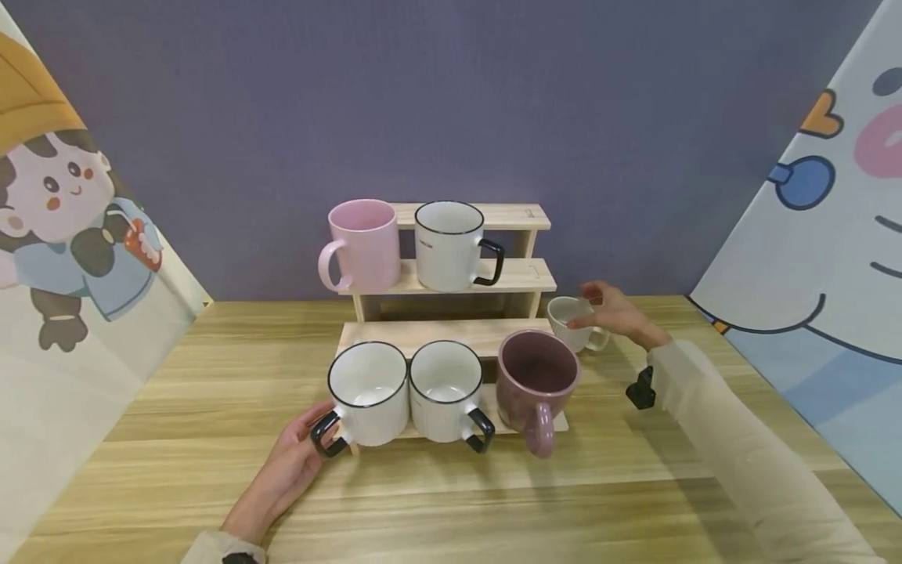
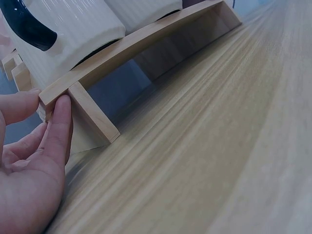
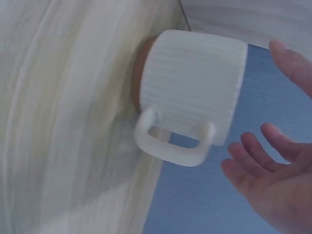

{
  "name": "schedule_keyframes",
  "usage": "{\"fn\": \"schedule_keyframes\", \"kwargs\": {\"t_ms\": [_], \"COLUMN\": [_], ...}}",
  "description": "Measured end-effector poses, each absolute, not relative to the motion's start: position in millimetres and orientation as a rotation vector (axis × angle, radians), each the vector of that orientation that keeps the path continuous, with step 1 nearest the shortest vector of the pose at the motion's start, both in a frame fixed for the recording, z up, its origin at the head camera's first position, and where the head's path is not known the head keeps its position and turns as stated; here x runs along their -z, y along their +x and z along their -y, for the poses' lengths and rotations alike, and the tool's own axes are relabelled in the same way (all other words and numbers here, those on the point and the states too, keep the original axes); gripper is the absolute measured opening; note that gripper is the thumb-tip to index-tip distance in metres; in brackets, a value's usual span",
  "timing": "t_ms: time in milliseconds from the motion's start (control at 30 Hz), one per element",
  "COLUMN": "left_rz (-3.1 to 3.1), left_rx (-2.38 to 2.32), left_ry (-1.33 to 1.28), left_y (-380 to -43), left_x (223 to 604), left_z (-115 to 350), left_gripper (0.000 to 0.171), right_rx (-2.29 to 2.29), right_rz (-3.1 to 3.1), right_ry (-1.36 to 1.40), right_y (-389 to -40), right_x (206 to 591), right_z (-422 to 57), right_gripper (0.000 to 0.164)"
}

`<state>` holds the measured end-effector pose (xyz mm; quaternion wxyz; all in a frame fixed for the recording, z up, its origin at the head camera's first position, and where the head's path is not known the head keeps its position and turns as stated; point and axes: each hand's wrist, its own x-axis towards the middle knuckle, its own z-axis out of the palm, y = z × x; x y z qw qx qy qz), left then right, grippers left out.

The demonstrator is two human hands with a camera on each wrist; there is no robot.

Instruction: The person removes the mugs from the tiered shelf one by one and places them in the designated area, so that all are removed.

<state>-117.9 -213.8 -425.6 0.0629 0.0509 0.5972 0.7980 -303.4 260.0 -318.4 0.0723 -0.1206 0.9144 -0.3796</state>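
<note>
My left hand (image 1: 299,453) pinches the front left corner of a stepped wooden mug rack (image 1: 444,333). In the left wrist view, thumb and fingers close on the end of the lowest board (image 2: 105,61). Beside the rack's right end, a small white ribbed mug (image 3: 192,85) stands upright on the table, its handle to the right. My right hand (image 1: 616,312) is over this mug's rim; the right wrist view shows its fingers spread and apart from the mug. Two white mugs with black handles (image 1: 369,423) (image 1: 438,423) and a mauve mug (image 1: 524,403) sit on the lowest board.
Higher on the rack stand a pink mug (image 1: 366,254) and a white, black-rimmed mug (image 1: 447,254). Behind is a blue-grey panel (image 1: 451,102). Cartoon-printed panels (image 1: 92,235) (image 1: 831,258) flank the wood-grain table (image 1: 451,509).
</note>
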Motion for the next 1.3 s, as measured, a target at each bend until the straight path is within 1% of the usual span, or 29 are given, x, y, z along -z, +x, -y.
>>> {"fn": "schedule_keyframes", "kwargs": {"t_ms": [133, 567, 833, 1067, 1300], "left_rz": [-1.808, -1.779, -1.773, -1.799, -1.759], "left_rx": [-2.409, -2.43, -2.424, -2.394, -2.432], "left_ry": [0.137, 0.164, 0.173, 0.125, 0.187], "left_y": [-118, -118, -118, -117, -117], "left_x": [426, 426, 426, 426, 426], "left_z": [213, 214, 214, 212, 214], "left_gripper": [0.031, 0.033, 0.032, 0.032, 0.032], "right_rx": [1.119, 1.041, 1.034, 0.99, 1.026], "right_rz": [-2.763, -2.76, -2.775, -2.813, -2.803], "right_ry": [-0.371, -0.513, -0.533, -0.555, -0.565], "right_y": [-301, -295, -289, -283, -280], "right_x": [309, 265, 244, 226, 205], "right_z": [-257, -244, -233, -224, -207], "right_gripper": [0.08, 0.071, 0.068, 0.063, 0.063]}}
